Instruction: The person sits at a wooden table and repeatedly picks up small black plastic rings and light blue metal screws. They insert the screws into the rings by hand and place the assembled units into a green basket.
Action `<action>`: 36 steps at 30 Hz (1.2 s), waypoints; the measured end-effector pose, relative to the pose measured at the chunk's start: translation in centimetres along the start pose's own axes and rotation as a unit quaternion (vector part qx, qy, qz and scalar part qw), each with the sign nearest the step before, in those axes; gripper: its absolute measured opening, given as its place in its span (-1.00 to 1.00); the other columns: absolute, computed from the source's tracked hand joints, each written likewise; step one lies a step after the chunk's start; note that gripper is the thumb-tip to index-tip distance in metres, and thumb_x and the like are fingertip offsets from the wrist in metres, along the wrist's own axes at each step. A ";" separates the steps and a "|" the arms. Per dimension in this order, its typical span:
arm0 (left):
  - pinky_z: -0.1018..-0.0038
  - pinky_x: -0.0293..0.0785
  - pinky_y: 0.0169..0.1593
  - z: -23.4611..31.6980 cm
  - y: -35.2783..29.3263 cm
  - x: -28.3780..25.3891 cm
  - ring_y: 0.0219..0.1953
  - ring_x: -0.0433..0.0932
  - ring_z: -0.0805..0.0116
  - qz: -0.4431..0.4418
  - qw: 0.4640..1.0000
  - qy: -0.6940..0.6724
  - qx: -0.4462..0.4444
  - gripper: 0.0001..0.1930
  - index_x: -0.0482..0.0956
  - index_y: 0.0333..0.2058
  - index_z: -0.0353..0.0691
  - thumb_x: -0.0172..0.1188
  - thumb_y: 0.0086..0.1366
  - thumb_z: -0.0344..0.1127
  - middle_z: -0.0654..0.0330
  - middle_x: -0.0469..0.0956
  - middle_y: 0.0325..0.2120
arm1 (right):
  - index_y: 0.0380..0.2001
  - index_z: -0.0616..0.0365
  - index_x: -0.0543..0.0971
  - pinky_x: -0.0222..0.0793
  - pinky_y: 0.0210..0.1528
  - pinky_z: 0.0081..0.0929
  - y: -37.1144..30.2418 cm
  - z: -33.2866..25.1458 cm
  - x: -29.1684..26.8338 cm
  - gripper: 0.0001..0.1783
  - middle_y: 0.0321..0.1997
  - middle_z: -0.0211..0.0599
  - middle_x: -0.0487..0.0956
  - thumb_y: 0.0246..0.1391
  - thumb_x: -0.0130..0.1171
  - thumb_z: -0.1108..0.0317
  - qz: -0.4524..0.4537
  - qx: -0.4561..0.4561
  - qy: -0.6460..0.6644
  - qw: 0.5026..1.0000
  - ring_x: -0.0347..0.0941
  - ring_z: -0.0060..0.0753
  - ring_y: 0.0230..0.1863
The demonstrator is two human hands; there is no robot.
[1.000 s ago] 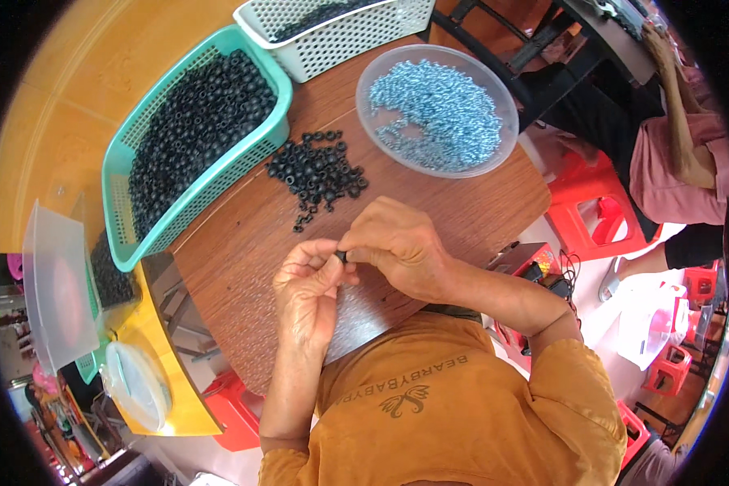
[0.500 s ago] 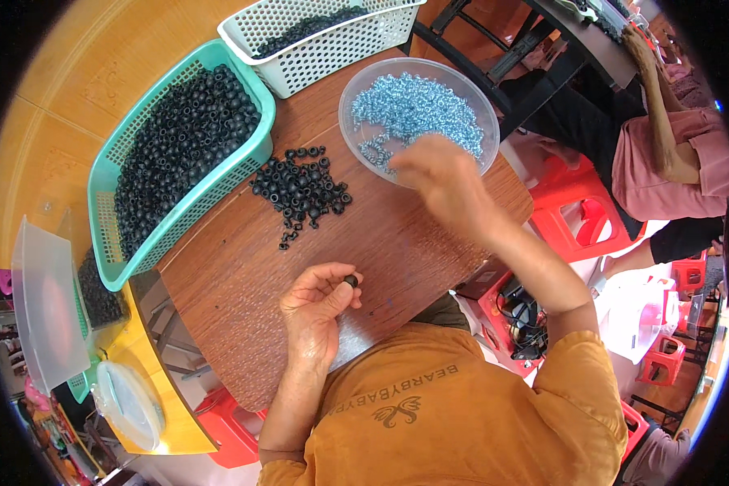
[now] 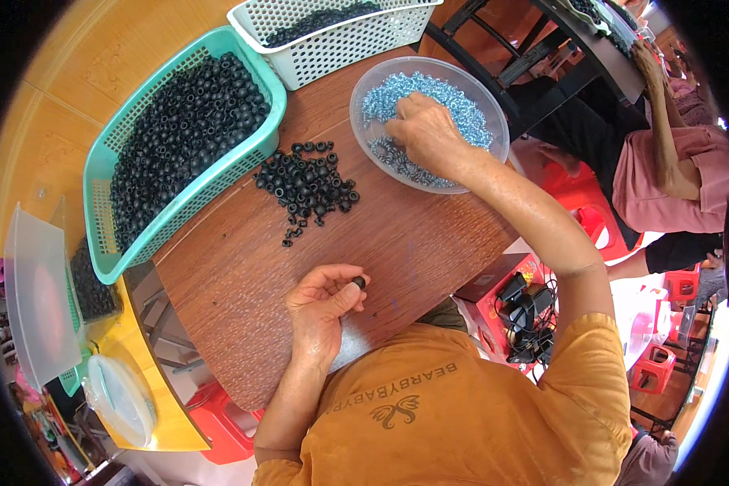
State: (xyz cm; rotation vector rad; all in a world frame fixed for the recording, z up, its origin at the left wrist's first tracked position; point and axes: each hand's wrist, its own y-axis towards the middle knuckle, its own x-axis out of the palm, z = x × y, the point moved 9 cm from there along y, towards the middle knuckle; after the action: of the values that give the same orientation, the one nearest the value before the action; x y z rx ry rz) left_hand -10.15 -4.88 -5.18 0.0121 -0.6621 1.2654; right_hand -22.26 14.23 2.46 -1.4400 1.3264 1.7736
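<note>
1. so the left hand (image 3: 320,304) is over the near part of the brown desk (image 3: 227,324), grip pinched on one small black bead (image 3: 359,283), thumb on one side and fingers on the other.
2. the right hand (image 3: 429,138) is reaching into the round clear bowl (image 3: 358,121), fingers curled down toward the blue pieces (image 3: 463,113). the tips are hidden, so can't tell if that grip is closed on anything.
3. that bowl sits near the far right edge of the desk. the blue stuff is small and shiny, spread over most of the bottom, thinner toward the left side.
4. the big teal basket (image 3: 198,206) is on the far left, loaded with black beads (image 3: 190,134), loads of them, some showing holes.
5. right behind it there's a white basket (image 3: 344,58) with holes in the walls and a lower layer of small black pieces (image 3: 320,23) inside.
6. a loose heap (image 3: 308,185) of black beads sits right on the desk between the teal basket and the bowl, with a few strays trailing toward the left hand.
7. off to the left, a whitish round tub (image 3: 117,401) is on a yellow surface (image 3: 166,417), contents too unclear to call.
</note>
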 end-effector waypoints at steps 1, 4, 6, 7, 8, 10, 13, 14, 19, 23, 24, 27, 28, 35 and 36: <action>0.52 0.45 -0.42 0.0 0.0 0.0 -0.49 0.49 0.39 0.000 1.000 -0.001 0.000 -0.84 0.52 -0.31 -0.42 0.19 0.08 -0.58 0.01 0.56 -0.41 | -0.51 0.18 0.58 0.30 -0.31 -0.30 -0.1 0.1 -0.1 -0.87 -0.50 -0.25 0.40 -0.28 0.18 0.54 0.004 0.005 0.006 1.000 0.34 -0.20 -0.33; 0.51 0.45 -0.42 0.0 0.0 -0.1 -0.49 0.49 0.39 0.002 1.000 -0.014 -0.003 -0.84 0.52 -0.30 -0.42 0.19 0.09 -0.58 0.00 0.56 -0.41 | -0.53 0.20 0.57 0.31 -0.31 -0.28 -0.5 0.8 -1.1 -0.88 -0.51 -0.21 0.43 -0.28 0.21 0.52 0.023 0.035 0.045 0.998 0.37 -0.17 -0.33; 0.50 0.45 -0.43 -0.1 0.0 -0.2 -0.49 0.49 0.38 0.005 0.999 -0.034 -0.009 -0.84 0.51 -0.30 -0.42 0.18 0.10 -0.58 -0.02 0.55 -0.40 | -0.52 0.22 0.58 0.35 -0.30 -0.27 -1.1 1.2 -2.4 -0.87 -0.51 -0.16 0.47 -0.27 0.25 0.50 0.045 0.072 0.100 0.991 0.42 -0.16 -0.33; 0.49 0.44 -0.43 -0.1 0.0 -0.2 -0.49 0.49 0.37 0.007 0.999 -0.047 -0.014 -0.85 0.51 -0.30 -0.41 0.17 0.11 -0.58 -0.03 0.55 -0.40 | -0.51 0.23 0.58 0.36 -0.32 -0.32 -1.5 1.8 -2.7 -0.87 -0.52 -0.20 0.49 -0.25 0.26 0.49 0.051 0.118 0.167 0.977 0.42 -0.24 -0.36; 0.49 0.44 -0.43 -0.1 0.1 -0.2 -0.49 0.49 0.37 0.009 0.998 -0.061 -0.019 -0.85 0.51 -0.30 -0.41 0.16 0.11 -0.58 -0.03 0.55 -0.39 | -0.51 0.24 0.58 0.36 -0.33 -0.38 -2.0 2.3 -3.0 -0.87 -0.53 -0.24 0.50 -0.24 0.27 0.48 0.057 0.164 0.234 0.957 0.43 -0.31 -0.39; 0.48 0.43 -0.42 0.1 0.2 -0.1 -0.48 0.49 0.35 0.009 0.995 -0.094 -0.023 -0.85 0.50 -0.28 -0.39 0.14 0.13 -0.57 -0.04 0.54 -0.37 | -0.50 0.25 0.58 0.35 -0.36 -0.49 -3.3 2.4 -3.3 -0.88 -0.52 -0.32 0.53 -0.20 0.28 0.48 0.062 0.240 0.354 0.902 0.43 -0.46 -0.43; 0.47 0.41 -0.39 0.7 0.2 0.6 -0.45 0.49 0.34 0.001 0.990 -0.140 -0.033 -0.85 0.49 -0.26 -0.36 0.13 0.15 -0.55 -0.04 0.53 -0.35 | -0.48 0.26 0.59 0.33 -0.37 -0.64 -5.0 0.7 -3.6 -0.91 -0.49 -0.43 0.55 -0.14 0.25 0.49 0.060 0.298 0.489 0.817 0.39 -0.65 -0.45; 0.46 0.40 -0.38 0.8 0.2 0.7 -0.44 0.49 0.34 0.000 0.987 -0.155 -0.036 -0.84 0.48 -0.26 -0.35 0.13 0.15 -0.54 -0.03 0.52 -0.34 | -0.47 0.26 0.59 0.32 -0.37 -0.66 -5.2 -0.4 -3.6 -0.92 -0.48 -0.45 0.56 -0.12 0.23 0.50 0.059 0.301 0.520 0.798 0.39 -0.69 -0.45; 0.47 0.40 -0.33 0.9 0.2 1.2 -0.40 0.50 0.36 -0.022 0.979 -0.201 -0.032 -0.83 0.46 -0.25 -0.33 0.15 0.15 -0.50 0.01 0.53 -0.34 | -0.46 0.26 0.58 0.32 -0.36 -0.70 -5.6 -6.1 -3.0 -0.92 -0.47 -0.45 0.53 -0.11 0.22 0.52 0.010 0.246 0.591 0.768 0.39 -0.71 -0.42; 0.48 0.45 -0.35 1.1 0.0 0.7 -0.40 0.52 0.37 -0.011 0.975 -0.221 -0.012 -0.85 0.47 -0.26 -0.35 0.15 0.16 -0.52 0.04 0.55 -0.35 | -0.48 0.23 0.56 0.27 -0.40 -0.63 -5.6 -9.6 -3.4 -0.92 -0.49 -0.41 0.46 -0.14 0.23 0.54 0.012 0.206 0.599 0.774 0.38 -0.61 -0.42; 0.47 0.46 -0.35 1.2 -0.1 0.5 -0.39 0.52 0.36 -0.009 0.975 -0.222 -0.006 -0.85 0.47 -0.26 -0.35 0.15 0.16 -0.52 0.05 0.55 -0.35 | -0.49 0.22 0.55 0.27 -0.41 -0.60 -5.5 -10.0 -3.7 -0.92 -0.50 -0.39 0.46 -0.16 0.23 0.55 0.024 0.190 0.575 0.795 0.38 -0.55 -0.43; 0.47 0.49 -0.35 1.7 -0.5 0.4 -0.37 0.53 0.35 0.001 0.979 -0.206 0.012 -0.85 0.48 -0.26 -0.35 0.15 0.15 -0.54 0.07 0.55 -0.36 | -0.52 0.20 0.53 0.27 -0.41 -0.51 -5.5 -10.9 -4.2 -0.89 -0.52 -0.33 0.46 -0.21 0.24 0.55 0.064 0.137 0.514 0.845 0.38 -0.39 -0.43; 0.47 0.50 -0.35 1.8 -0.6 0.4 -0.36 0.54 0.35 0.005 0.980 -0.198 0.018 -0.85 0.48 -0.26 -0.35 0.14 0.15 -0.55 0.07 0.55 -0.37 | -0.53 0.19 0.52 0.27 -0.41 -0.48 -5.4 -11.2 -4.5 -0.88 -0.52 -0.31 0.45 -0.23 0.25 0.56 0.079 0.118 0.495 0.857 0.38 -0.33 -0.43; 0.44 0.54 -0.32 2.0 -1.1 -0.4 -0.37 0.53 0.34 0.035 0.987 -0.146 0.051 -0.84 0.49 -0.26 -0.39 0.14 0.14 -0.59 0.08 0.54 -0.37 | -0.53 0.18 0.51 0.26 -0.44 -0.41 -5.3 -12.1 -4.5 -0.84 -0.52 -0.31 0.46 -0.27 0.28 0.53 0.095 0.094 0.472 0.871 0.37 -0.27 -0.45; 0.43 0.55 -0.32 1.9 -1.2 -0.4 -0.37 0.53 0.34 0.037 0.987 -0.145 0.051 -0.84 0.49 -0.26 -0.40 0.14 0.13 -0.59 0.08 0.53 -0.37 | -0.53 0.18 0.51 0.26 -0.44 -0.41 -5.2 -12.3 -4.5 -0.84 -0.52 -0.31 0.46 -0.27 0.28 0.53 0.097 0.088 0.468 0.874 0.36 -0.26 -0.45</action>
State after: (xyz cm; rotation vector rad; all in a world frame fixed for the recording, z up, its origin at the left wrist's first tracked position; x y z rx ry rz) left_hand -10.05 -6.31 -3.45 0.2624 -0.8535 1.3812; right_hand -10.94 6.24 5.10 -2.2308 2.0767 0.9673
